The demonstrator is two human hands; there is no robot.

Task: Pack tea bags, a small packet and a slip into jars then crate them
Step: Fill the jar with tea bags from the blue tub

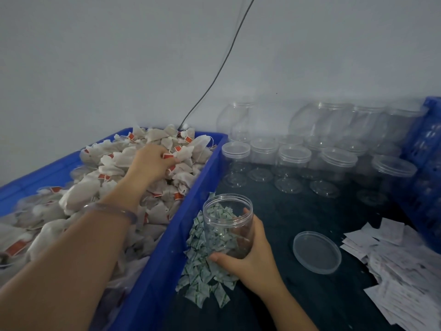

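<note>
Left hand pinches tea bags in the blue bin — right hand grips the open jar beside the bin's right wall. Risk: tangled strings could drag extra bags out.

Black cable, pale wall, dark tabletop

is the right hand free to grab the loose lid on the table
Probably not yet: the right hand grips the open jar. The lid lies nearby, uncovered, so the path itself looks free.
</note>
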